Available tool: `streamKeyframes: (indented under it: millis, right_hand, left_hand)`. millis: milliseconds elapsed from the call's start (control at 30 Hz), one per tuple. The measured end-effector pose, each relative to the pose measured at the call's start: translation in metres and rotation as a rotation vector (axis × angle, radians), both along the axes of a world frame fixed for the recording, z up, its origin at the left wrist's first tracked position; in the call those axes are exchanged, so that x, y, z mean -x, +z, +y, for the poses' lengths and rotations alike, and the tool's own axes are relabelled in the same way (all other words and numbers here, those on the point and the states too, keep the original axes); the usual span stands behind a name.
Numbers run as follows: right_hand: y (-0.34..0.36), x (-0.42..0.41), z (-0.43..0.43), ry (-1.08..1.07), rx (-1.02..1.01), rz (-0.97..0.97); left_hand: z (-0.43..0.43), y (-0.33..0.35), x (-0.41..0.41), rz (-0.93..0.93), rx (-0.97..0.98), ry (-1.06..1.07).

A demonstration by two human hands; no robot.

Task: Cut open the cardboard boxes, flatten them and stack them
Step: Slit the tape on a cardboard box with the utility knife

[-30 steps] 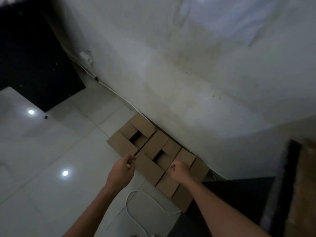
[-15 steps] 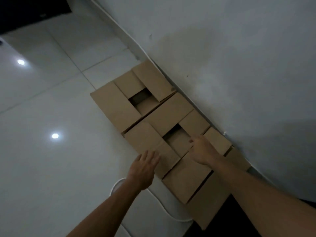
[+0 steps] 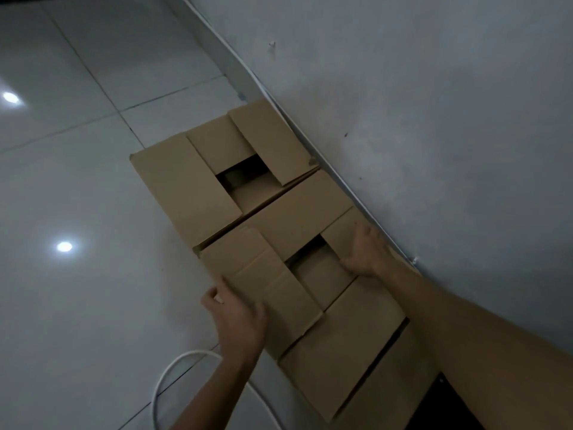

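Three brown cardboard boxes stand in a row on the floor against the wall, their top flaps interlocked with a small square gap in the middle. The far box (image 3: 186, 184) is untouched. My left hand (image 3: 238, 318) grips the floor-side edge of the middle box (image 3: 297, 218), fingers curled over the edge and thumb on top. My right hand (image 3: 366, 249) holds the wall-side flap of the same box, fingers bent over its far edge. The near box (image 3: 338, 358) lies partly under my right forearm.
A white cable (image 3: 161, 383) loops on the glossy white tiled floor (image 3: 77, 290) just left of my left forearm. The grey wall (image 3: 434, 135) runs close behind the boxes, with a thin white cord along its base. A dark object sits at the bottom right.
The view has come down much closer to the boxes. Both hands moved from hovering over the row to the middle box, the left to its floor-side edge, the right to its wall-side flap.
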State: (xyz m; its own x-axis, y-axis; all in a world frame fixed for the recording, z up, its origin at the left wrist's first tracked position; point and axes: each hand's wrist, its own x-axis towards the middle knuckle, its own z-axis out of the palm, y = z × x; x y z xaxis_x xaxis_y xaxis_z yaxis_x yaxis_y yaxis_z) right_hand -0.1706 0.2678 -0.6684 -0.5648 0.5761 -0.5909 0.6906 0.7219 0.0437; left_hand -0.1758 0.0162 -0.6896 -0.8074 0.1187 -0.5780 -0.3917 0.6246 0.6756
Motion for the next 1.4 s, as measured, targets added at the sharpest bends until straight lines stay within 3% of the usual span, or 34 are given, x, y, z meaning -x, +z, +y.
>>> streamKeyframes:
  millis: [133, 367, 667, 967, 1233, 1400]
  right_hand:
    - [-0.017, -0.005, 0.013, -0.053, 0.013, -0.053]
    - [-0.020, -0.018, 0.027, -0.099, 0.026, 0.078]
    - [0.033, 0.000, 0.039, -0.077, 0.036, 0.051]
    - [0.183, -0.010, 0.005, -0.170, 0.126, 0.001]
    - [0.361, -0.017, -0.060, -0.315, 0.229, 0.197]
    - [0.477, -0.029, -0.096, -0.465, 0.244, 0.379]
  left_hand:
    - [0.003, -0.022, 0.005, -0.287, -0.059, 0.121]
    - [-0.004, -0.033, 0.003, -0.325, -0.210, 0.153]
    - [-0.016, 0.017, 0.013, -0.246, -0.345, 0.164]
    - [-0.041, 0.169, 0.014, -0.194, -0.339, 0.239]
    - [-0.098, 0.329, 0.044, -0.072, -0.315, 0.172]
    - [-0.135, 0.467, 0.039, 0.027, -0.297, 0.171]
